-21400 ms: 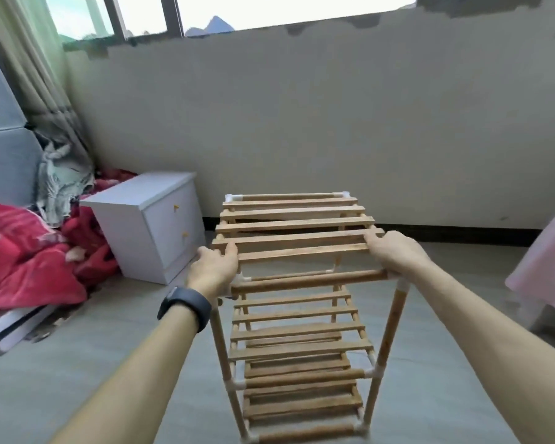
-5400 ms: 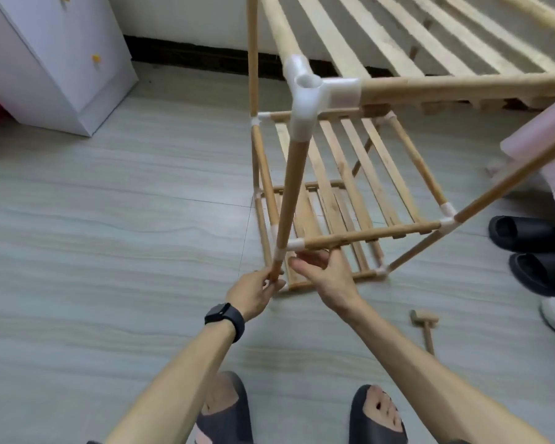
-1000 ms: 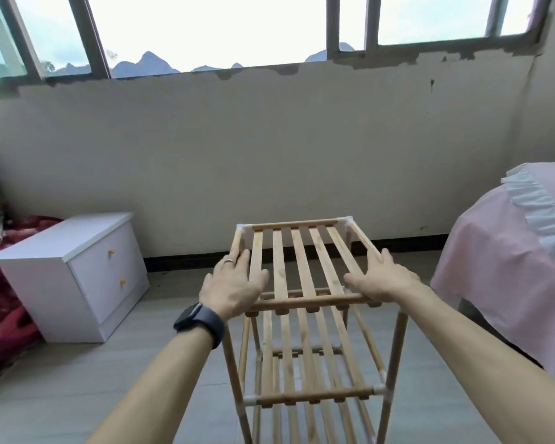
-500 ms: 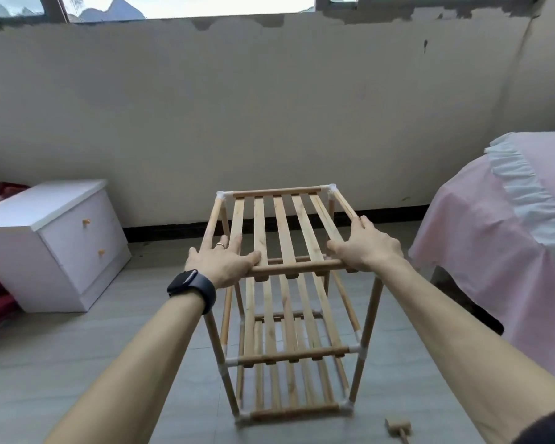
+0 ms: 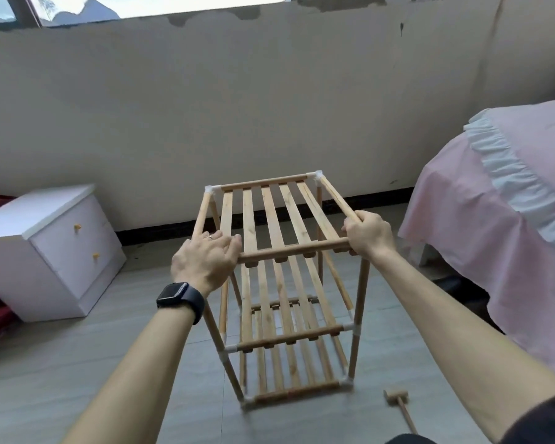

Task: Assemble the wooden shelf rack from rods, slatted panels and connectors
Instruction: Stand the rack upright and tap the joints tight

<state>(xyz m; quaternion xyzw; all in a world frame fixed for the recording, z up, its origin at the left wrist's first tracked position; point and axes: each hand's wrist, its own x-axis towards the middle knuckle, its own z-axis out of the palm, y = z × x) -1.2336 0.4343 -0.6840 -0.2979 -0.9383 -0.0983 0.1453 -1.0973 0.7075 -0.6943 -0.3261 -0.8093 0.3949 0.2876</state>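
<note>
Three-tier wooden shelf rack [image 5: 282,283] of pale rods, slatted panels and white plastic corner connectors, upright on the grey tiled floor [image 5: 61,363]. Left hand [image 5: 205,261], black smartwatch at the wrist, laid half-open over the rack's near left top corner. Right hand [image 5: 369,233] curled closed around the rack's near right top corner. Small wooden mallet [image 5: 398,403] lying just right of the rack's foot. White two-drawer cabinet [image 5: 45,248] left of the rack; pink frilled bedcover [image 5: 500,225] right of the rack.
</note>
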